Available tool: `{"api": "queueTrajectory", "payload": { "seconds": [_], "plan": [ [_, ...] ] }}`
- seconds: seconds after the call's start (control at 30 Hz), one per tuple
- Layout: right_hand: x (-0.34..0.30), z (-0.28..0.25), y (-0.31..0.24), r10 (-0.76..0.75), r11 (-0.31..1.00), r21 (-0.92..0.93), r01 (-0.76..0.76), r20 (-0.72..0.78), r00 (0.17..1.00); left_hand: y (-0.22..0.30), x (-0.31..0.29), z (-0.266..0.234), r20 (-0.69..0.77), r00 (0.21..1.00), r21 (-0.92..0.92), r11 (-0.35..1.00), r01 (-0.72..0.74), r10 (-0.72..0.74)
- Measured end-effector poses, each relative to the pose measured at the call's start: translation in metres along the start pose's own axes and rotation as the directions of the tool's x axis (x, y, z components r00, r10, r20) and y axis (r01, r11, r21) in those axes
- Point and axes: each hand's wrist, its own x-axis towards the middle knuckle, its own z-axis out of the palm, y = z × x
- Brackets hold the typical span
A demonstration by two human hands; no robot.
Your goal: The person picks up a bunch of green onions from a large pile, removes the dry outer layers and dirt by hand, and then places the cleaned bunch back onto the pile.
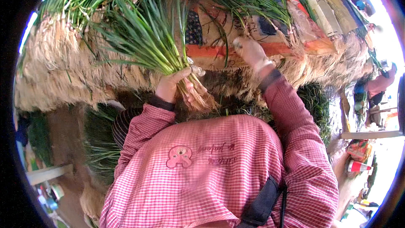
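Observation:
In front of my chest, my left hand is closed around a thick bunch of spring onions. Their green leaves fan up and to the left, while the pale bulbs and stringy roots hang below my grip. My right hand is raised over the orange edge of a printed sack, apart from the bunch. Its fingers are curled together near the root ends of loose spring onions; blur hides what they may hold.
A big heap of spring onions lies at the far left, with a thick fringe of roots along the front. More greens lie low on the left. Toward the right are another person and a red-and-white cone.

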Motion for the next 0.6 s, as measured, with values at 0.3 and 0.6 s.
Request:
{"api": "queueTrajectory", "payload": {
  "seconds": [0.3, 0.6],
  "plan": [
    [0.122, 0.028, 0.14, 0.419, 0.89, -0.119, -0.44, -0.166, 0.893, 0.005, 0.021, -0.008, -0.034, 0.999, -0.152, 0.988, 0.01, -0.015],
    [-0.004, -0.002, -0.007, 0.209, 0.608, 0.792, -0.059, -0.088, 0.974, 0.006, 0.013, -0.011, 0.023, 0.999, -0.13, 0.991, -0.028, 0.031]
  ]
}}
